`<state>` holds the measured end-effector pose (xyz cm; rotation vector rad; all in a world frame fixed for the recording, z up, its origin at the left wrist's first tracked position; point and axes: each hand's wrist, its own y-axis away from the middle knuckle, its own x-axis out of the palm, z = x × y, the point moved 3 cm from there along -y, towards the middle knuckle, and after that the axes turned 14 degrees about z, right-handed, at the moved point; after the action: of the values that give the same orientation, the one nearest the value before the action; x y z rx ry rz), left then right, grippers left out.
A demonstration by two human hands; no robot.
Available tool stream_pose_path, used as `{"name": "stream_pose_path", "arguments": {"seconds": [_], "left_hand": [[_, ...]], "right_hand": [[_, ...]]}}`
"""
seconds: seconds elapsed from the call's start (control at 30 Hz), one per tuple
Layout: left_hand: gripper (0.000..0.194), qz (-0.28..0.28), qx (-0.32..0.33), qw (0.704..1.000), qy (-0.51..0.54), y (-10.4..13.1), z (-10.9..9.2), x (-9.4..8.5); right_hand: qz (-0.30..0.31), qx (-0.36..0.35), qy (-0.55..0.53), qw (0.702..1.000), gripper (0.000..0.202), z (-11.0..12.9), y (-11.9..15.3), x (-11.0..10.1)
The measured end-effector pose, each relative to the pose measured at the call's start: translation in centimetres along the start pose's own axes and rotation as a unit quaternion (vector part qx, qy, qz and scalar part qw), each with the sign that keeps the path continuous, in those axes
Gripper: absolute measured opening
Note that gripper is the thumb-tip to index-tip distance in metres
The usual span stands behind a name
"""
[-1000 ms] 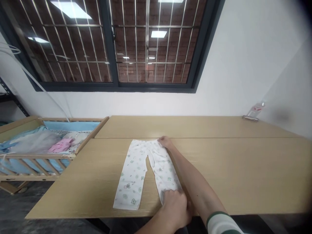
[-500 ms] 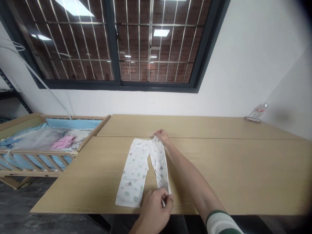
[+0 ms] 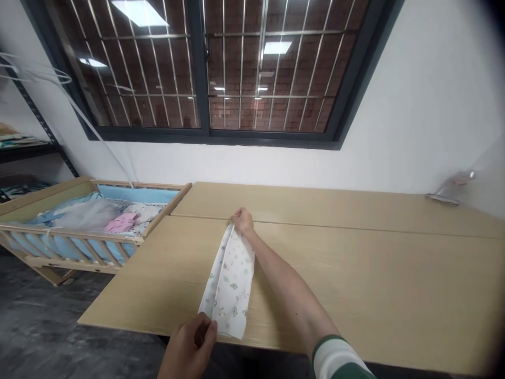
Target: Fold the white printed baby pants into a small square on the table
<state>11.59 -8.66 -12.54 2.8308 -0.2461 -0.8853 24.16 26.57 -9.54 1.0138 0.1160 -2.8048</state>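
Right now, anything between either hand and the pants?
Nothing visible: the right hand holds the waist end of the pants; the left hand is right at the leg ends, its grip unclear.

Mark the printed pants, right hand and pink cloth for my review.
Printed pants [image 3: 234,284]: head view, middle of the upper layer.
Right hand [image 3: 244,221]: head view, back.
Pink cloth [image 3: 121,222]: head view, its middle.

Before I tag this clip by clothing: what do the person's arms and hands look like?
The left hand and right hand show no gloves or rings. The right forearm is bare below a white sleeve with green bands, one along its cuff. No left sleeve shows.
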Motion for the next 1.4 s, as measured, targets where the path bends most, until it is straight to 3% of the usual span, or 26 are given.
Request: {"name": "stream_pose_path", "arguments": {"seconds": [0.27,0.43,0.57,0.67,0.77,0.83,0.9,0.97,1.03,1.13,1.27,1.4], "left_hand": [[0.036,-0.053,-0.035,0.992,-0.112,0.2,1.8,-1.5],[0.036,-0.053,-0.043,0.987,-0.145,0.2,2.4,-1.6],[0.030,-0.053,-0.085,0.968,-0.229,0.2,3.2,-1.5],[0.028,-0.134,-0.077,0.934,-0.321,0.8,3.2,-1.5],[0.024,-0.266,0.069,0.876,-0.397,1.7,1.6,-1.0],[0.028,-0.304,0.169,0.836,-0.424,2.2,0.4,0.1],[0.039,-0.310,0.223,0.807,-0.449,2.4,-0.5,1.6],[0.046,-0.314,0.233,0.782,-0.486,2.3,-0.6,3.2],[0.048,-0.326,0.221,0.757,-0.521,2.2,0.0,4.7],[0.041,-0.345,0.223,0.727,-0.551,2.1,1.2,6.4],[0.042,-0.340,0.217,0.728,-0.554,2.0,1.4,7.1],[0.051,-0.326,0.195,0.745,-0.548,1.7,0.6,7.3]], "right_hand": [[0.023,0.021,0.078,0.996,0.013,-0.2,-0.1,3.0],[0.024,0.024,0.105,0.994,0.015,0.2,0.5,3.8],[0.035,0.009,0.117,0.992,0.012,1.1,1.2,3.7],[0.050,-0.014,0.120,0.991,0.016,1.8,2.1,3.1],[0.082,-0.074,0.122,0.986,0.021,2.6,4.5,2.1],[0.127,-0.152,0.125,0.972,0.026,3.3,7.5,1.6],[0.199,-0.244,0.131,0.940,0.039,4.0,11.6,1.2],[0.307,-0.337,0.140,0.879,0.056,4.5,16.3,1.2],[0.397,-0.382,0.147,0.821,0.065,4.6,20.6,1.3],[0.468,-0.407,0.144,0.771,0.066,4.1,24.7,1.9],[0.476,-0.399,0.174,0.764,0.063,2.3,24.6,2.6],[0.433,-0.342,0.219,0.805,0.065,0.2,20.5,2.2]]}}
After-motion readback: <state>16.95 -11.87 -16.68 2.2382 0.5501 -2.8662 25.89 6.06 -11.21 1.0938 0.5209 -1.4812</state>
